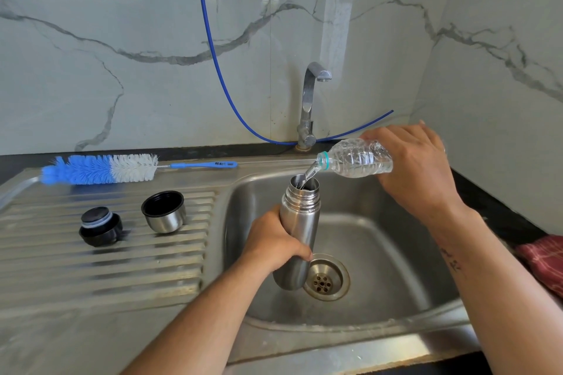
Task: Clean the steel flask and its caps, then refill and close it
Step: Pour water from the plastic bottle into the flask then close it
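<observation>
Steel flask (300, 231): upright over sink (380, 253), left of drain (326, 278); left hand (274, 242) fingers wrapped round its body. Right hand (417, 167) grips tilted plastic bottle (356, 158) above flask mouth, water streaming in. Keep stream centred; ease tilt near brim. Caps: stopper (100, 227), steel cup (164, 211), left of flask.

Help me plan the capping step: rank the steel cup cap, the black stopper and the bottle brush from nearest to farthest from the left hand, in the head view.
1. Steel cup cap, on the drainboard left of the left hand.
2. Black stopper, farther left.
3. Bottle brush, along the back edge.
</observation>
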A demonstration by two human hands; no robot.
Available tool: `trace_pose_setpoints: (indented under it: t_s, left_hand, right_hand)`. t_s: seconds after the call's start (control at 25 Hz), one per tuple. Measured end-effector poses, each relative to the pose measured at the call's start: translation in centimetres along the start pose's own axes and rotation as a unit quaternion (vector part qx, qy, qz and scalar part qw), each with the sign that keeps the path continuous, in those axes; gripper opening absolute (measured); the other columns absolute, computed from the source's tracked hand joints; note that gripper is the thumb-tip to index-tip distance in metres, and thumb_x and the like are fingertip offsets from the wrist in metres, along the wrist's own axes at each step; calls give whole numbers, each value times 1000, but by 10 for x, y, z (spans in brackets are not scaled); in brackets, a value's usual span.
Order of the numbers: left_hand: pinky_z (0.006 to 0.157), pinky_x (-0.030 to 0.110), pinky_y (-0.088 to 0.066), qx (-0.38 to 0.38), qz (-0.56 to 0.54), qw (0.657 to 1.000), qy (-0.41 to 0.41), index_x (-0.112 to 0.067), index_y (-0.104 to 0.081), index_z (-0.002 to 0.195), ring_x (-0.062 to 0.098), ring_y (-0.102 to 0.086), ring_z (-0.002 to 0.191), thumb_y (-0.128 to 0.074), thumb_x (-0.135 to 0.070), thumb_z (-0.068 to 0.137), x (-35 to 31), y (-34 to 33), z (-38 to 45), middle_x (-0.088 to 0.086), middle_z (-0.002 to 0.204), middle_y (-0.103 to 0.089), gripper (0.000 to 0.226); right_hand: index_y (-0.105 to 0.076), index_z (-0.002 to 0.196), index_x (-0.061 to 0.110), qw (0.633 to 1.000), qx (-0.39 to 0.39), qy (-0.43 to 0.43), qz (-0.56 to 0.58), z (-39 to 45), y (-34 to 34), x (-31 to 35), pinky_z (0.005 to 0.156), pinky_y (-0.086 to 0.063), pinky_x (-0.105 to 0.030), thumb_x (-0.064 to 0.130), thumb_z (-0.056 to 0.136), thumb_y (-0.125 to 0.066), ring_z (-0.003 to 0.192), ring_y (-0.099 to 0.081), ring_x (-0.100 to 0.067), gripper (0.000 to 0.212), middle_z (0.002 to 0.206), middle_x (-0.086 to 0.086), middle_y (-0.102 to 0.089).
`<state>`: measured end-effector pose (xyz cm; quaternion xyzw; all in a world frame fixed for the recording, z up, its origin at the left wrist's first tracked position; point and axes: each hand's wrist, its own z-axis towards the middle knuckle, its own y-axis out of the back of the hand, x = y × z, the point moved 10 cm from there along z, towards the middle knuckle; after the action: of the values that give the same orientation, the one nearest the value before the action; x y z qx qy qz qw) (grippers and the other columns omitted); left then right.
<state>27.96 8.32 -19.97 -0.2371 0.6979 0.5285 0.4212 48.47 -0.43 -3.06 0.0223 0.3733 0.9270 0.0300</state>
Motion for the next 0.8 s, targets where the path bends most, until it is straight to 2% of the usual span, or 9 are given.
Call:
trace_pose_setpoints:
  t_s: [0.44,0.8]
  left_hand:
    - [85,38,-59,7,-2,1000,1,-26,-64,105,16,-67,96,-98,-14,51,0,-1,0,-7,100,-71,65]
    - [82,35,-57,9,-3,1000,3,-25,-63,105,16,-66,96,-98,-14,53,-1,-1,-1,-7,100,-69,63]
  right_hand:
    - [-67,120,22,1000,-18,11,4,1,7,2,118,-27,-57,-10,66,-78,111,-59,-32,64,107,1,-70]
    - [-66,123,20,1000,-21,18,-5,2,10,1,120,-23,-56,-14,62,-76,114,-57,-33,70,111,-1,-70]
